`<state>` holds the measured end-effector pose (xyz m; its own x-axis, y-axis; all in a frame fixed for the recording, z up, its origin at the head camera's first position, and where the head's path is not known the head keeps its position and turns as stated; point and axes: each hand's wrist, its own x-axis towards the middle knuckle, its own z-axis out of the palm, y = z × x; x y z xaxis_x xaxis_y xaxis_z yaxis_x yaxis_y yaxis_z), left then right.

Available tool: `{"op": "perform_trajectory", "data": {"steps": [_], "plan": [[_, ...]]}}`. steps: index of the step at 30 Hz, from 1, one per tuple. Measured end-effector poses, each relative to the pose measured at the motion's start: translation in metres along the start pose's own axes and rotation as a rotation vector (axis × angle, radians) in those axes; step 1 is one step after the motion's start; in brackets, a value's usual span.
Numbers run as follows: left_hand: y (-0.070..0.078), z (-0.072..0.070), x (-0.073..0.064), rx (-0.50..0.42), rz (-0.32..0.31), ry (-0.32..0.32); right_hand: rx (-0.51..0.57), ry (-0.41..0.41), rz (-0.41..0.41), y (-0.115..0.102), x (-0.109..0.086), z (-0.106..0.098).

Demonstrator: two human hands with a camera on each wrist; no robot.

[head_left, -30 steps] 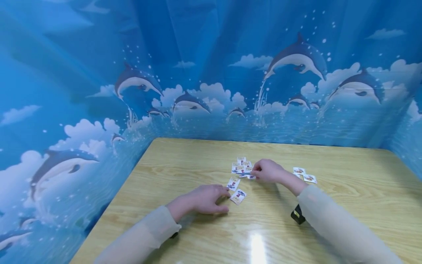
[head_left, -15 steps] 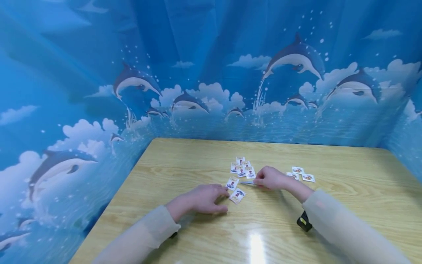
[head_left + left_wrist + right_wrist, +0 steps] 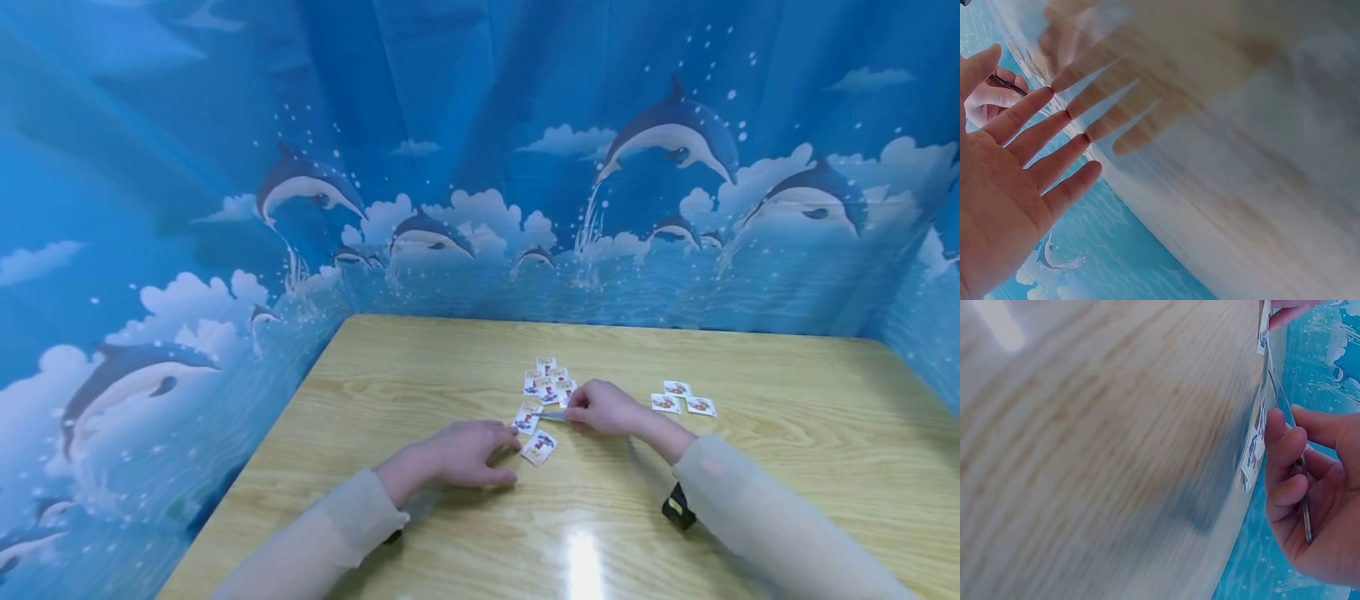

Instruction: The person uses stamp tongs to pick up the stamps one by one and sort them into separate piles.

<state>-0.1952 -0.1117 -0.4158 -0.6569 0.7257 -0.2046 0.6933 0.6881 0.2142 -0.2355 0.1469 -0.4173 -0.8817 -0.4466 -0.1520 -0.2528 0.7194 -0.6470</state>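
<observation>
My right hand [image 3: 603, 407] holds a pair of tweezers [image 3: 1305, 515] between thumb and curled fingers. The tweezers' tips reach the right edge of a small white picture card [image 3: 527, 418] in the head view; whether they grip it I cannot tell. Just below it lies a second loose card [image 3: 539, 448]. My left hand [image 3: 468, 454] rests palm down to the left of these two cards, its fingertips at their edges. In the left wrist view its fingers [image 3: 1038, 128] are spread and straight, touching the tabletop. Beyond the loose cards, several similar cards [image 3: 544, 385] overlap in a cluster.
Three more picture cards [image 3: 665, 403] lie grouped to the right on the wood-grain table [image 3: 787, 483]. A blue dolphin-print curtain [image 3: 465, 167] hangs behind the table and along its left side.
My right hand drew back from the cluster, leaving a card at its lower right side. The tweezers then moved left to the upper loose card. My left hand stayed put.
</observation>
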Motion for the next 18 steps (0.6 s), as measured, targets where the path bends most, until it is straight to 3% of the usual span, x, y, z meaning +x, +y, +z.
{"op": "perform_trajectory", "data": {"steps": [18], "plan": [[-0.0016,-0.0006,0.0008,-0.029,-0.022,-0.01,-0.142,0.074,-0.02,0.0009,0.0029,-0.0066]]}}
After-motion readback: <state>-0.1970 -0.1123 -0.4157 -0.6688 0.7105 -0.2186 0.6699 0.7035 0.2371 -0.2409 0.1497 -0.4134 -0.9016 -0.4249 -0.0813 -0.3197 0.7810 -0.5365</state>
